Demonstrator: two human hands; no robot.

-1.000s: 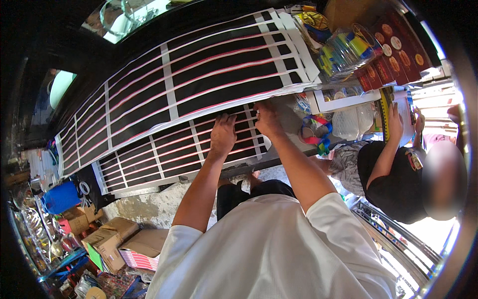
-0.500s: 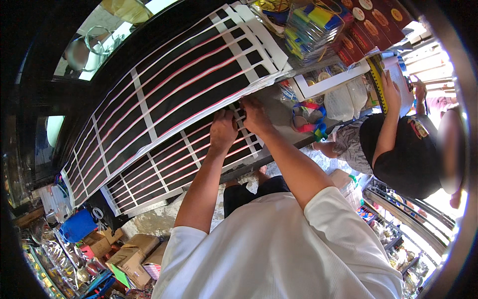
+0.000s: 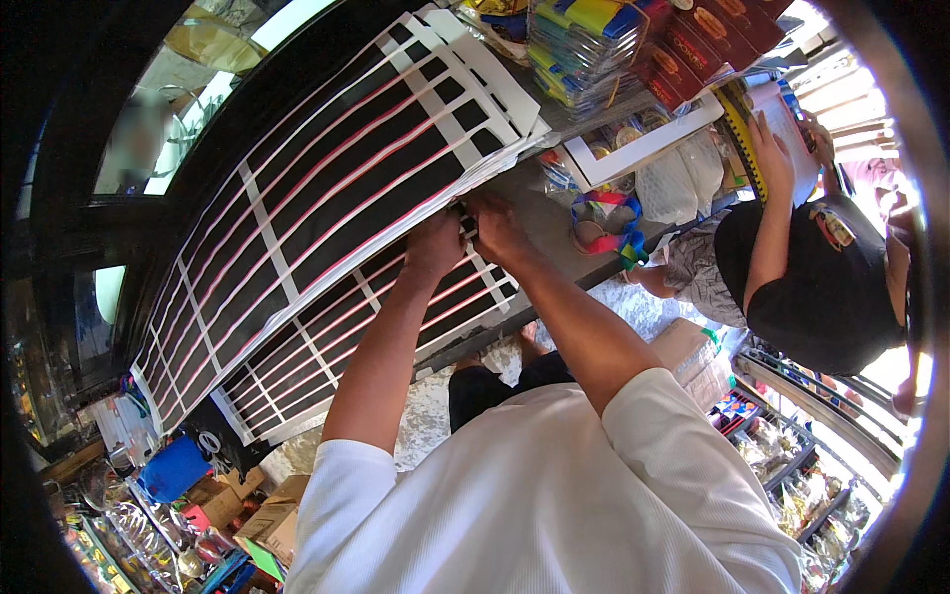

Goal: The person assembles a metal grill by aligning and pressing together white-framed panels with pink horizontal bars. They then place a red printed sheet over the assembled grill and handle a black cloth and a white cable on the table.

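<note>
Side by side, my left hand (image 3: 433, 244) and my right hand (image 3: 495, 230) are on the lower striped sheet (image 3: 297, 356), close to its right end. Black panels and thin white and red strips run along this sheet, crossed by pale bands. Both hands are closed with fingers curled in; the fingertips are in shadow, and what they pinch cannot be made out. Above them, a larger stack of similar striped sheets (image 3: 346, 168) overlaps the far part of the lower sheet. Its near edge hangs right by my fingers.
Right of my hands lie colourful ribbons (image 3: 606, 233), a white frame (image 3: 643, 148) and clear plastic bags (image 3: 678, 188). Clear packs (image 3: 584, 59) stand behind. A person in black (image 3: 821, 287) holds a yellow-edged pad (image 3: 742, 139). Cardboard boxes (image 3: 272, 515) sit low at left.
My view has shifted a little, so the sheets and table appear moved. Both hands stay at nearly the same spot, their fingers now deeper in the shadow by the stack's edge.
</note>
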